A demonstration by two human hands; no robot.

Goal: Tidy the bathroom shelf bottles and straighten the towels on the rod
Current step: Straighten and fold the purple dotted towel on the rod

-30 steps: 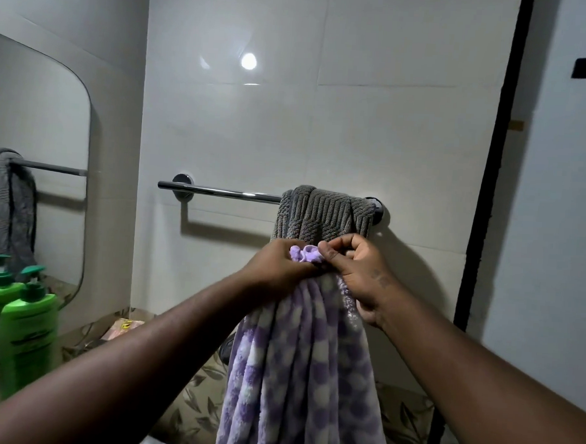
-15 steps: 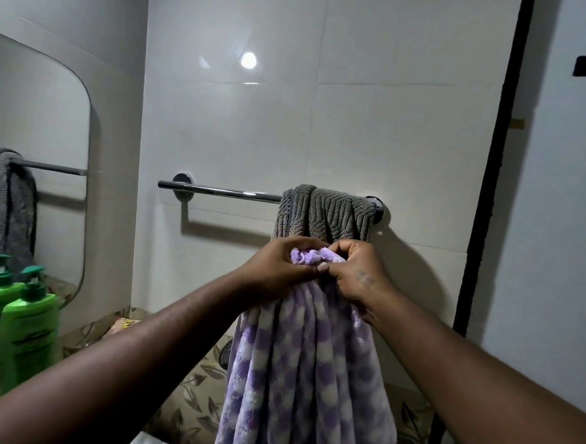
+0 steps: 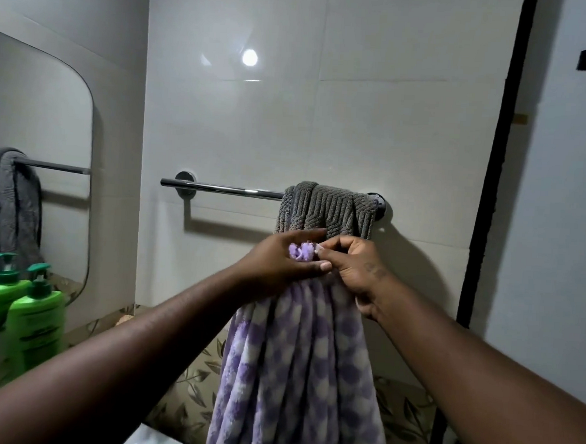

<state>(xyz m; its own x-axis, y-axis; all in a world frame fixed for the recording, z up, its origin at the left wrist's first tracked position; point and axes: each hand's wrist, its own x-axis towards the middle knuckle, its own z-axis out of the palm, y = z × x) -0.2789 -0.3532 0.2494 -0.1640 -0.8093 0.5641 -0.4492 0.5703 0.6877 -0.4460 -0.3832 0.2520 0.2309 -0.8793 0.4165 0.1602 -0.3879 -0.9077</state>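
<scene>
Just below the rod (image 3: 225, 188), the left hand (image 3: 282, 262) had its fingers wrapped around the gathered top of the purple checked towel (image 3: 300, 375), and the right hand (image 3: 357, 269) was pinching that same bunched edge. The gray towel (image 3: 333, 207) hung scrunched up at the rod's right end. Two green pump bottles (image 3: 35, 313) stood way off to the rod's left.

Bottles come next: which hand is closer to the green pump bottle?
Left. The left hand grips the purple towel at its top, right of the green pump bottle; the right hand pinches it farther right.
</scene>
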